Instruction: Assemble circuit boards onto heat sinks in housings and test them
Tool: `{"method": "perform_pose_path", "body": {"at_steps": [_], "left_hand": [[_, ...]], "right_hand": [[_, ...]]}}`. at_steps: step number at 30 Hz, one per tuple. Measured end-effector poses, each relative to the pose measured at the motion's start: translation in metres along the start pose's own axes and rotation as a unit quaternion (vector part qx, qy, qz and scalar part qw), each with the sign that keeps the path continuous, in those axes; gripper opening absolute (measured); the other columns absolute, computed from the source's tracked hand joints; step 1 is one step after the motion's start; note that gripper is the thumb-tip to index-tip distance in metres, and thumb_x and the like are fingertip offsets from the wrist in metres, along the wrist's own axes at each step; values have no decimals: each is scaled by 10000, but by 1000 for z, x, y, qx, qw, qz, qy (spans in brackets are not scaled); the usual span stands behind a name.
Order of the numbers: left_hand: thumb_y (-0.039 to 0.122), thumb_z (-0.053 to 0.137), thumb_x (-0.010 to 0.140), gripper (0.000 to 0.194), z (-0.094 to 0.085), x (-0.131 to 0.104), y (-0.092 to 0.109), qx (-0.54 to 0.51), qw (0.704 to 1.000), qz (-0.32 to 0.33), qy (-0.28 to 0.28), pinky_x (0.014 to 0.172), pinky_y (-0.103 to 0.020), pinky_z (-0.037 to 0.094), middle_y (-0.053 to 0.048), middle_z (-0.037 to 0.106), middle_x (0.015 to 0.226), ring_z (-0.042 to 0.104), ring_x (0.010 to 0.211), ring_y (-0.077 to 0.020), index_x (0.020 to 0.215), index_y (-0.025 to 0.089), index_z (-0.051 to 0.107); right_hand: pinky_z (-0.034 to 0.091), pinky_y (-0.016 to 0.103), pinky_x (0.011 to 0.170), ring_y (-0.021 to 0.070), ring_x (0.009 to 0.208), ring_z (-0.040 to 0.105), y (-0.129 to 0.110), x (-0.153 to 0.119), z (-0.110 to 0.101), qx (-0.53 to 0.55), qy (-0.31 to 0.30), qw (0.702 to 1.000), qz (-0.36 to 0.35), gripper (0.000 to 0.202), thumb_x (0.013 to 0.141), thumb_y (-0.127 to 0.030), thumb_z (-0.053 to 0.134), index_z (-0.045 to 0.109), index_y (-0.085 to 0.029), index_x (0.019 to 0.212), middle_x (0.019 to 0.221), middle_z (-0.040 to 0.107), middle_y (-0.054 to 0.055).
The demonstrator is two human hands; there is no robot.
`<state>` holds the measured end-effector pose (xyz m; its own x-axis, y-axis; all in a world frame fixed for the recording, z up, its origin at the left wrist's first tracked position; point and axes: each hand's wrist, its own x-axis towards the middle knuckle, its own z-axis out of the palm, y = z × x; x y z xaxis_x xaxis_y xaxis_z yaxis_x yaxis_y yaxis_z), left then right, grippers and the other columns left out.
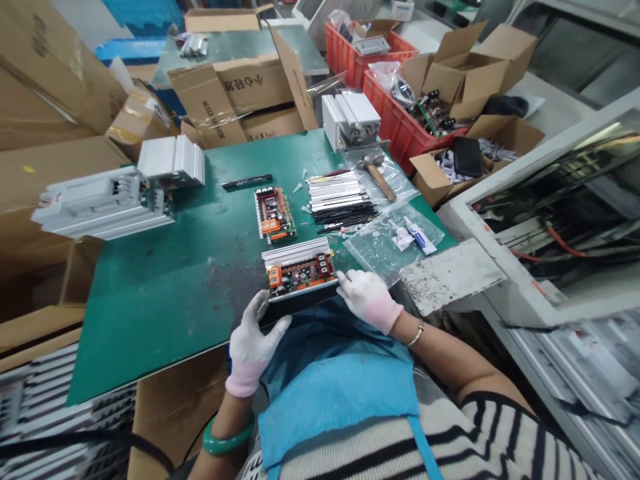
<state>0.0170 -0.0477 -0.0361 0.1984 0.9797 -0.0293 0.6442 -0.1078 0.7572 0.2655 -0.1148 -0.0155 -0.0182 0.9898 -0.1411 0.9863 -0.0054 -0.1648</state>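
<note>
An aluminium housing (pixel 296 251) with a green and orange circuit board (pixel 300 273) inside lies at the table's near edge, in front of my body. My left hand (pixel 254 343), in a white glove with a pink cuff, has its fingers at the housing's left end. Its thumb sticks out along the near side. At the right end, the gloved fingers of my right hand (pixel 367 298) grip the corner. A second circuit board (pixel 274 215) with orange parts lies just beyond the housing. The underside of the housing is hidden.
Metal strips (pixel 337 193), a hammer (pixel 380 180), a black marker (pixel 247 181) and a small tube (pixel 421 237) on a plastic bag lie on the green table (pixel 165 293). Finished-looking heatsink units (pixel 105 200) stand at left. Red crates (pixel 400 120) and cartons surround the table; a machine frame (pixel 530 280) is at right.
</note>
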Motion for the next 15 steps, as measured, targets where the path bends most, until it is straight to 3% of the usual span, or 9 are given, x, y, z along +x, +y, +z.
{"method": "perform_pose_path", "body": {"at_steps": [4, 15], "left_hand": [[587, 637, 704, 746, 0, -2, 4, -23, 999, -25, 24, 1022, -399, 522, -144, 668, 1234, 600, 1202, -301, 1304, 164, 504], [636, 606, 650, 742, -6, 2, 17, 45, 998, -31, 35, 970, -424, 545, -135, 685, 1196, 635, 1149, -335, 1237, 182, 578]], "right_hand": [[440, 273, 753, 181, 921, 636, -2, -2, 2, 60, 17, 997, 53, 413, 1040, -374, 360, 577, -193, 1342, 1018, 673, 87], [432, 280, 706, 179, 846, 647, 5, -5, 4, 84, 66, 994, 17, 349, 994, -378, 499, 653, -180, 1237, 939, 697, 72]]}}
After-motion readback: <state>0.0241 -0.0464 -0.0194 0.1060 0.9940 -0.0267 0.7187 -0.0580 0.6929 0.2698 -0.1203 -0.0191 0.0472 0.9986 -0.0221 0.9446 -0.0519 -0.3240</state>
